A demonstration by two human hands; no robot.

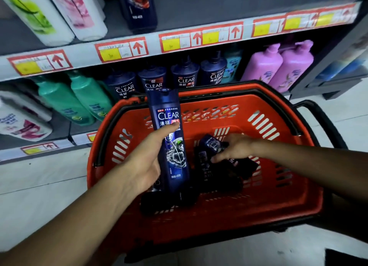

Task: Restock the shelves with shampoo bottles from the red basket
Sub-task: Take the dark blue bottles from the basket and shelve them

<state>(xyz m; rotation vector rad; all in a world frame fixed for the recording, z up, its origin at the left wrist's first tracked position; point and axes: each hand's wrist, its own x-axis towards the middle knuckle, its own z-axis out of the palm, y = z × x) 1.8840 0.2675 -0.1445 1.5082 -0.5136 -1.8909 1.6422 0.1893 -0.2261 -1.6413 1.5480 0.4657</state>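
Floor: pale tiles (39, 178) are running under everything, from the near edge up to the foot of the shelving.
Red basket: the red basket (268, 202) is sitting on the floor just in front of the shelving, its black handles folded down along the rim.
Left hand: the left hand (145, 162) is gripping a dark blue CLEAR bottle (171, 138), thumb pressing across the label, holding it upright with the cap end up above the basket's near-left part.
Right hand: the right hand (235, 148) is reaching down into the basket and curling its fingers round a second dark bottle (212, 144) lying near the middle.
Basket contents: several more dark bottles (219, 172) are lying heaped on the basket bottom; their number is too dim to tell.
Lower shelf: a row of CLEAR pump bottles (185, 76) is standing behind the basket's far rim, with green bottles (75, 98) toward the left end and pink pump bottles (278, 66) toward the right end.
Shelf edge: red-framed price tags (121, 50) with yellow panels and up arrows are lining the front edge.
Upper shelf: white bottles (59, 12) are standing at its left end, a dark blue one (137, 6) beside them.
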